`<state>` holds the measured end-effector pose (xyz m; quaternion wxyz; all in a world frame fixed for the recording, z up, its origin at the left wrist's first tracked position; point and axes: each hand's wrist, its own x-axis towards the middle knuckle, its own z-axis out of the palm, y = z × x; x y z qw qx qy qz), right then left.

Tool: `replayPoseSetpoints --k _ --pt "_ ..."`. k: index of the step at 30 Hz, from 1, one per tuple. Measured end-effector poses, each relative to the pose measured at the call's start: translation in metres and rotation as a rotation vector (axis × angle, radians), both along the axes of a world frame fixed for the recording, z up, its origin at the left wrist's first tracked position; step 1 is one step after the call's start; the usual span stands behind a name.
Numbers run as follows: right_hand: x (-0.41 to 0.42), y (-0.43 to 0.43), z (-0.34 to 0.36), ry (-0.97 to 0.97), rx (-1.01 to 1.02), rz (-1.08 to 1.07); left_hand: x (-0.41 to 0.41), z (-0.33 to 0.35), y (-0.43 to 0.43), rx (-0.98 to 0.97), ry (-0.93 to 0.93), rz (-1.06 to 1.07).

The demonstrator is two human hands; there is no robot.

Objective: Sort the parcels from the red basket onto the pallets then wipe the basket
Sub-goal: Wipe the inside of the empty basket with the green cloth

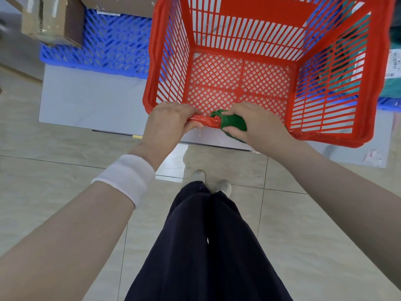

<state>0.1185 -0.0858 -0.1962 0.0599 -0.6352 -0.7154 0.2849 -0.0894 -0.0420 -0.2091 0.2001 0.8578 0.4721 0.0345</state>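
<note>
The red basket [260,9] is held up off the tiled floor [65,170], its open top facing the camera and nothing lying inside. The left hand [171,118] grips the near rim, fingers curled over the edge. Just beside it, the right hand [258,120] clenches a bunched green cloth [233,124] pressed against the same rim. Beyond the basket to the left, a blue pallet [112,44] carries a cardboard box [52,20]. Through the right wall's slats shows what seems to be a green parcel [391,89].
</note>
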Motion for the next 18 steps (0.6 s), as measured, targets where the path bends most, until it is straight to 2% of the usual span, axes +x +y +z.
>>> replayPoseSetpoints --k 4,7,10,13,18 --pt "0.036 -0.009 0.006 -0.025 -0.140 -0.182 0.000 -0.001 -0.002 -0.004 0.001 0.008" --pt "0.040 -0.012 0.007 -0.014 -0.133 -0.180 0.000 -0.004 -0.003 -0.009 -0.003 0.033" --pt "0.012 0.000 0.001 0.095 -0.095 -0.137 0.001 -0.005 -0.002 -0.001 -0.012 0.041" --pt "0.000 0.008 0.001 0.200 -0.152 -0.099 0.001 -0.004 -0.001 -0.001 0.001 0.036" --pt "0.037 0.010 0.005 0.069 -0.350 -0.122 0.000 -0.003 -0.005 0.004 -0.009 0.041"
